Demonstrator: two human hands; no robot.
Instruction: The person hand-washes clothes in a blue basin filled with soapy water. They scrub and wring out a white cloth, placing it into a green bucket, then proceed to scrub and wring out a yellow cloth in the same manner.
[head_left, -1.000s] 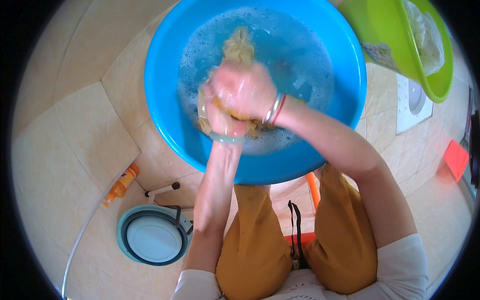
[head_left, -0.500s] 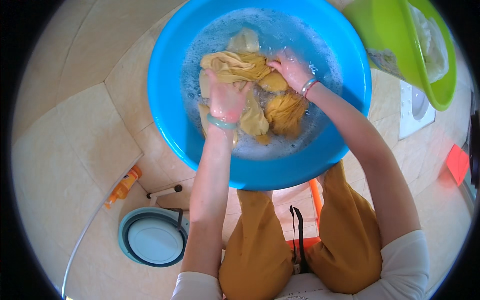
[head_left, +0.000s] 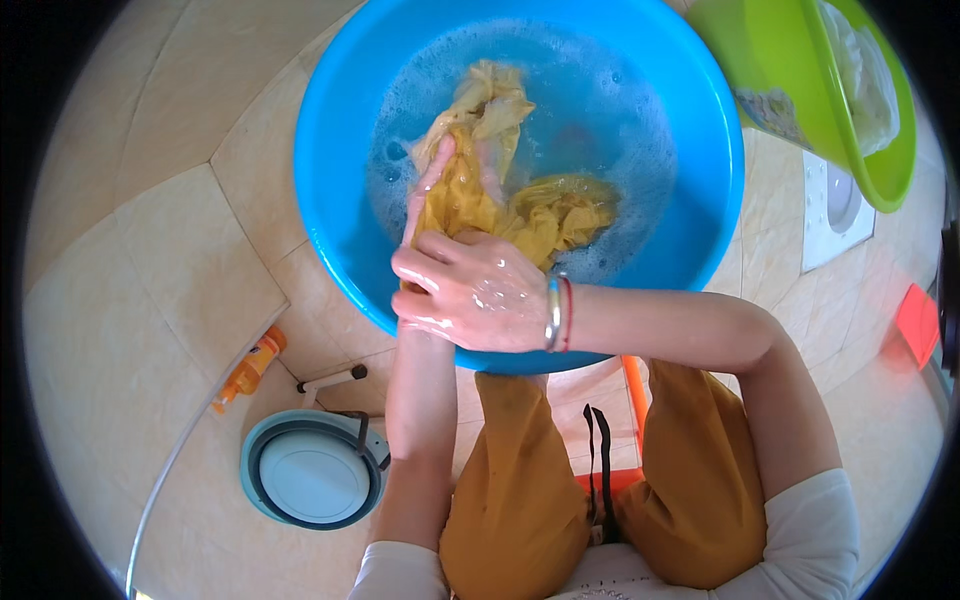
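A mustard-yellow wet garment is stretched up out of the soapy water in a big blue basin. My left hand holds it between thumb and fingers, with the cloth lying across the palm and hiding most of it. My right hand is closed on the lower end of the cloth, over my left wrist, its fingers wrapped round and wet with suds. A paler yellow part of cloth hangs past my left fingertips. More bunched mustard cloth lies in the water to the right.
A green tub holding something white tilts at the upper right, beside a white squat toilet. At lower left are an orange bottle and a grey-blue folding basin. My knees in mustard trousers are close to the blue basin.
My right hand has come out of the water and moved left and nearer, over my left wrist. The yellow cloth is now lifted and gathered across my left hand.
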